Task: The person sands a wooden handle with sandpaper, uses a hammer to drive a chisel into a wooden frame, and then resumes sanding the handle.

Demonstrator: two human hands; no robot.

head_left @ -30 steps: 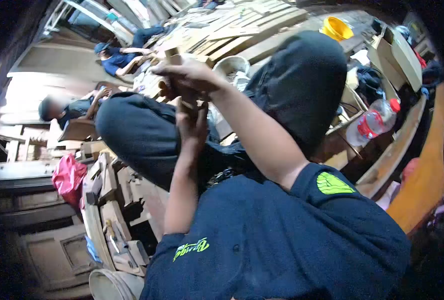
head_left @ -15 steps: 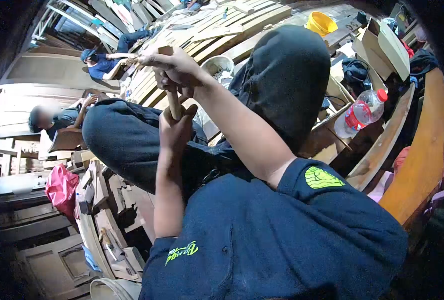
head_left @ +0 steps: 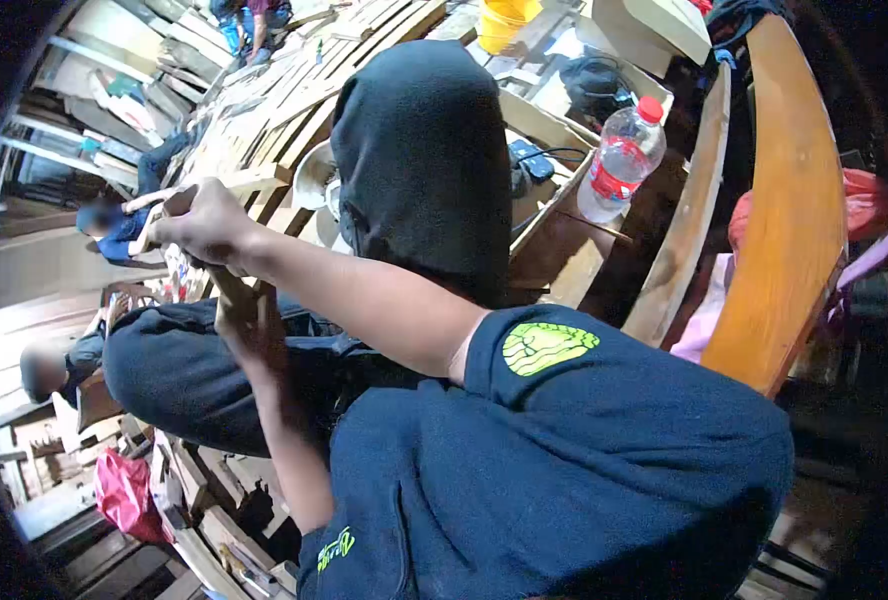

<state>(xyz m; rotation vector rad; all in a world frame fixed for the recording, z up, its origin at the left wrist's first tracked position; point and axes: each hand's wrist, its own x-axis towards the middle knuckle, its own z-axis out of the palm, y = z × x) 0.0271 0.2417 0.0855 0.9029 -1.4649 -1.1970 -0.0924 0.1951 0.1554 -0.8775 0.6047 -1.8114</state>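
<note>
My right hand (head_left: pixel 207 222) is closed round the upper end of a short wooden piece (head_left: pixel 232 286), out over my bent legs. Just below it, my left hand (head_left: pixel 252 325) wraps the lower part of the same piece, somewhat blurred. The wood shows between the two hands, tilted, and its far end is mostly hidden by my right fingers. Both hands are above my left leg (head_left: pixel 179 375), with my raised right knee (head_left: pixel 419 150) to their right.
A plastic bottle (head_left: pixel 619 165) with a red cap stands by a cardboard box (head_left: pixel 554 125). Beyond are a yellow bucket (head_left: pixel 504 25) and wooden planks (head_left: pixel 294 95). A red bag (head_left: pixel 124 495) lies lower left. Two people (head_left: pixel 124 235) (head_left: pixel 49 370) sit at the left.
The view has turned and shifted, so my hands and the wooden piece appear further left and lower. Both hands keep hold of the piece.
</note>
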